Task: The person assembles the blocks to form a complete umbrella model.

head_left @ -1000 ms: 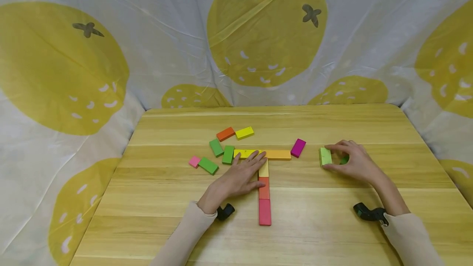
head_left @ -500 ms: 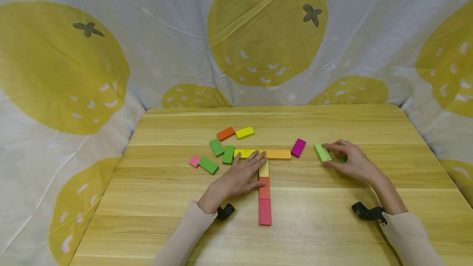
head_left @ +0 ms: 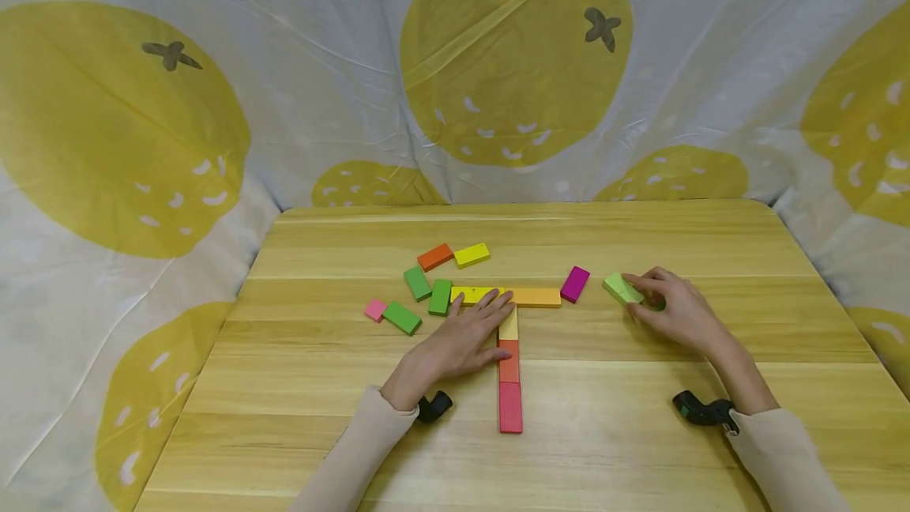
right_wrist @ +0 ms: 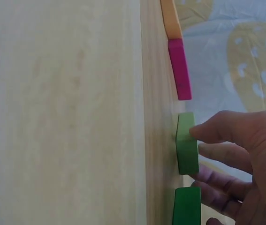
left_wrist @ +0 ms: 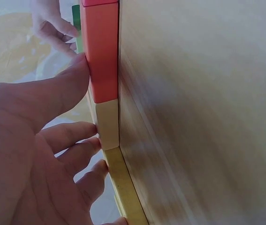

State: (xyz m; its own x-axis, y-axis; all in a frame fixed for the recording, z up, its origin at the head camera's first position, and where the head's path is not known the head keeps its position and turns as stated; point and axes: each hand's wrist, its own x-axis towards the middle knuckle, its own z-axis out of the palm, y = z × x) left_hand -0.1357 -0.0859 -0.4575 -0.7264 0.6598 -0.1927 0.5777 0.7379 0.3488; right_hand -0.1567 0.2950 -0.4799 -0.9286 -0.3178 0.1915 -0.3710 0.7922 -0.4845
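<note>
My left hand (head_left: 458,342) lies fingers spread on a T of flat wooden blocks, its fingertips where a yellow block (head_left: 471,294) meets a light orange one (head_left: 537,298). Its thumb touches the orange-red block (head_left: 509,370) in the stem, between a cream block (head_left: 508,326) and a red block (head_left: 509,408). On the right, my right hand (head_left: 678,310) pinches a light green block (head_left: 620,288) between thumb and fingers, low at the tabletop and turned at an angle. Behind those fingers is a darker green block (right_wrist: 187,206), mostly hidden in the head view.
A magenta block (head_left: 575,284) slants off the bar's right end. Left of the bar lie several green blocks (head_left: 401,318) and a small pink one (head_left: 374,310). Farther back are an orange block (head_left: 435,257) and a yellow one. A patterned cloth (head_left: 341,101) surrounds the wooden table (head_left: 604,449).
My right hand has turned the light green block from nearly straight to slanted, its far end swinging left, and has drawn slightly left itself. The left hand stays where it was.
</note>
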